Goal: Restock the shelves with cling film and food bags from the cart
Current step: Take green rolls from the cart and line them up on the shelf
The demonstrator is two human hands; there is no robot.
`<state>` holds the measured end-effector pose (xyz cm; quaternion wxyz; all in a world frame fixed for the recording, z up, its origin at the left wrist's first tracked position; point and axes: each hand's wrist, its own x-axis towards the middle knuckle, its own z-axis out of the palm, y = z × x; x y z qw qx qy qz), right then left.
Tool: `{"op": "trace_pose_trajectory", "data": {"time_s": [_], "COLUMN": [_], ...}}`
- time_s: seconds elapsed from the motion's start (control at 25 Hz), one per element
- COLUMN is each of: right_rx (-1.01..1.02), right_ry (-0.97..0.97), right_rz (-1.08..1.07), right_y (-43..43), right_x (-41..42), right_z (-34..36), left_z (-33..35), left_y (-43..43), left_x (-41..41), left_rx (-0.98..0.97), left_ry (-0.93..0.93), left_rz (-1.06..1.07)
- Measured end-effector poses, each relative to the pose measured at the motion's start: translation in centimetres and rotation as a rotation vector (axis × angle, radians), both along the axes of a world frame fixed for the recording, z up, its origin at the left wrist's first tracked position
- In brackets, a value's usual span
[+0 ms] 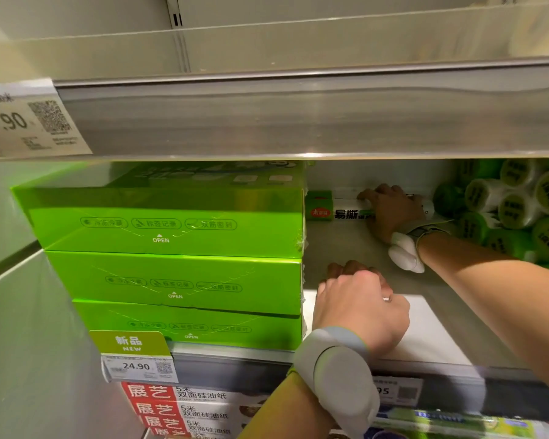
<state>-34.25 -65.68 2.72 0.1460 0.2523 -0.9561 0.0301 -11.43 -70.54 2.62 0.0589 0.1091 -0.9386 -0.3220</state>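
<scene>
A white price tag [29,122] that says 27.90 is at ten o'clock. At seven o'clock a green NEW sign [129,343] sits above a 24.90 tag [138,369], with red-and-white boxes [178,410] below.

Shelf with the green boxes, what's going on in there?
A person is filling a shop shelf. Their right hand reaches to the back and holds a long cling film box lying along the back wall. Their left hand curls over a flat white box near the front edge. Three green boxes are stacked on the left, and green rolls are piled on the right.
</scene>
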Motion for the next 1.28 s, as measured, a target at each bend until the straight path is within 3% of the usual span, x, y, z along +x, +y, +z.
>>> {"op": "trace_pose_trajectory", "data": {"time_s": [0.44,0.64,0.72,0.84,1.0,1.16,1.28], "right_rx": [0.028,-0.270,-0.332,-0.431,-0.920,-1.056,-1.114], "right_ry": [0.017,-0.153,-0.258,-0.401,-0.486,-0.627,-0.678], "right_rz": [-0.064,-0.048,0.045,0.013,-0.011,-0.126,-0.338], "right_y": [-1.4,-0.3,2.0,5.6,11.4,19.1,27.1], "right_x": [0.7,5.9,9.4,14.5,22.2,30.3,34.6], "right_z": [0.3,1.5,2.2,2.9,3.7,1.9,-0.1], "left_z": [-0.1,0.3,1.2,2.7,3.6,1.7,-0.3], "left_y": [-0.1,-0.5,-0.5,0.4,4.4,12.2,19.6], "left_x": [0.0,0.0,0.1,1.0,4.5,9.4,11.6], "left_rx": [0.030,0.112,0.176,0.285,0.544,0.534,0.513], "left_ry": [0.032,0.104,0.151,0.249,0.282,0.221,-0.008], "left_rz": [0.031,0.116,0.164,0.207,0.153,-0.057,-0.189]}}
